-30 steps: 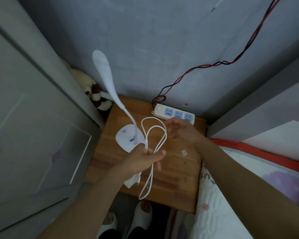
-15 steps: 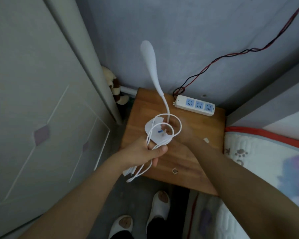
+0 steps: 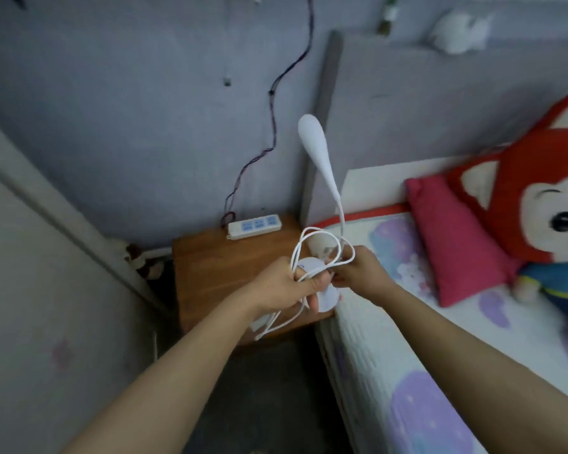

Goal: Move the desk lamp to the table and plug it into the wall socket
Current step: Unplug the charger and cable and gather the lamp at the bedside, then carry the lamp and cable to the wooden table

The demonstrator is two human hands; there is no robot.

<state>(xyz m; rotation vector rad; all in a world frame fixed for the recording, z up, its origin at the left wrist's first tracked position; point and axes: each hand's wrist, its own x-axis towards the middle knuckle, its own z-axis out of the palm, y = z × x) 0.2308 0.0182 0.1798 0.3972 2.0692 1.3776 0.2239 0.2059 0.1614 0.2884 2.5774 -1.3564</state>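
- Near the middle of the frame, the left hand (image 3: 284,290) is squeezed shut around the looped white cord (image 3: 322,253).
- Just right of it, the right hand (image 3: 358,273) pinches the cord by the desk lamp (image 3: 322,165), held up in the air.
- Best to set the lamp flat on the wooden table (image 3: 217,273), then untangle the cord toward the power strip (image 3: 254,226).
- On the right lies a bed (image 3: 440,355).

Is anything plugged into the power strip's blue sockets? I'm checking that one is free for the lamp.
No: the power strip on the wooden table shows three blue sockets, all bare, with no plug in any.
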